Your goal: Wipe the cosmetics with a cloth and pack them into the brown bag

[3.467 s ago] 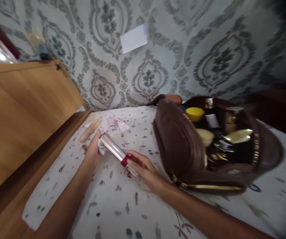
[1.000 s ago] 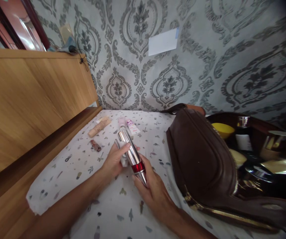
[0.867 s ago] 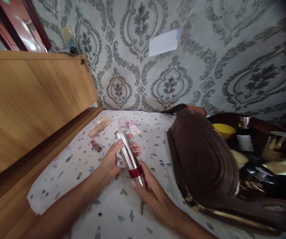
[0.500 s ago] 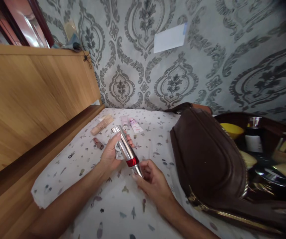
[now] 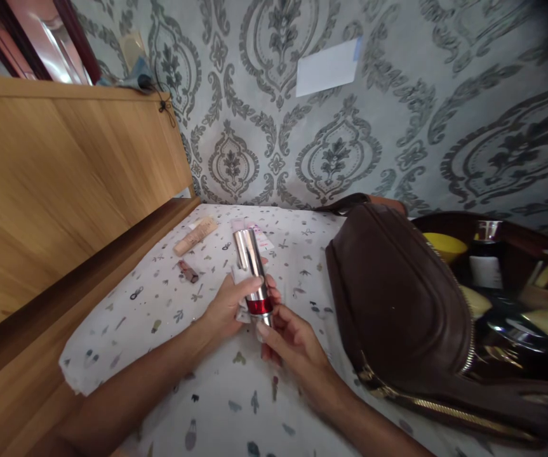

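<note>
In the head view a shiny silver cosmetic bottle [image 5: 249,251] with a red band is tilted over the patterned white cloth [image 5: 226,406]. My left hand [image 5: 230,301] is wrapped round its body, thumb across the front, with a crumpled white wipe [image 5: 244,315] between palm and bottle. Below the red band, the fingers of my right hand [image 5: 300,346] close on the narrower silver end, hiding part of it. Beyond the bottle lie a pink-and-white tube [image 5: 264,239], partly covered, and a pale lilac tube [image 5: 238,224].
To the left lie a beige tube [image 5: 195,237] and a small brownish tube-like item [image 5: 188,271]. An unzipped brown leather bag [image 5: 392,304] stands at right, holding a white-labelled bottle [image 5: 487,271] and a yellow item [image 5: 445,246]. A wooden panel [image 5: 73,171] borders the left; patterned wallpaper is behind.
The bottle has swung more upright and its top has moved right. My left hand has slid down it toward the red band, closer to my right hand, which keeps hold of the lower end.
</note>
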`<state>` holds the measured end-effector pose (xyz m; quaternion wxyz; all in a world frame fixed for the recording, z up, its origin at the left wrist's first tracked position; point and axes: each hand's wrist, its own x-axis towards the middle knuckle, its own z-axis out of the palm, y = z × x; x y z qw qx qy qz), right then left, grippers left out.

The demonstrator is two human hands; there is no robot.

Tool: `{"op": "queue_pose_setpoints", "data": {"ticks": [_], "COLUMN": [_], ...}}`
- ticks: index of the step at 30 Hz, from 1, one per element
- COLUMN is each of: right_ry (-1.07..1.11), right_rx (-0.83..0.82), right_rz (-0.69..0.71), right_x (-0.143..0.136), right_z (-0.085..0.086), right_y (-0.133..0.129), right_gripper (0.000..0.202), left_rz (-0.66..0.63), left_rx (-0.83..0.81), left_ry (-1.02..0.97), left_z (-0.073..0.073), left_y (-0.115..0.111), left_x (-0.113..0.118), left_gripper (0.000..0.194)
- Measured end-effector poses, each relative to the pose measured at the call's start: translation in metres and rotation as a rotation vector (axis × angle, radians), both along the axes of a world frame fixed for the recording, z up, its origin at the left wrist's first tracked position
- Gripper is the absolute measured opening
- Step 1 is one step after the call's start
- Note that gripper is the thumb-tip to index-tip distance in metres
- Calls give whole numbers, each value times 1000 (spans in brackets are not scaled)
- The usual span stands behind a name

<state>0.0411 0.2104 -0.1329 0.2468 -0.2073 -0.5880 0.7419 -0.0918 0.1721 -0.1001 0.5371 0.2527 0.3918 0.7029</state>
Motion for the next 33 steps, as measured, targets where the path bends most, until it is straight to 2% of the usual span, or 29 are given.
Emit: {"op": "queue_pose_setpoints", "data": {"ticks": [3,5,9,11,14,17,20,22,25,29,31,33], "right_ry": [-14,-54,-71,-31,14,-9,-129,-213,-220,-77,-28,7], "right_rx": [80,139,178,131,27,30,211,323,350,221,160,157], "right_rz": [-187,-246,-129,-32,40,-85,-293,-340,-259,-65,-59,-130], "right_x": [-6,-7,-1,3,5,1,-3,-3,1,6,5,2], "right_z": [-4,-6,-1,4,6,1,-7,-9,-3,6,5,-2], "right_y": [1,1,1,1,1,3,3,2,-2,-5,-5,-3], "right_gripper": [45,48,32,36,41,38,30,29,32,33,34,33], "left_rz": [-27,-4,11,-20,-42,-2,89,103,100,139,127,66], "left_rx": [-33,-57,-57,-60,-66,-61,-40,-63,-102,-101,-89,-80], "left_ry": [117,108,19,11,56,85,57,23,-21,-33,-19,17], "left_z": [-2,-2,-1,-1,-1,0,1,0,-2,2,3,0], "left_y": [-1,-2,-2,-2,0,2,5,6,7,7,6,5], "left_x": [6,9,7,1,-6,-7,-4,-3,-7,-12,-11,-6], "left_gripper": [39,41,56,58,49,43,42,39,33,31,32,37]}}
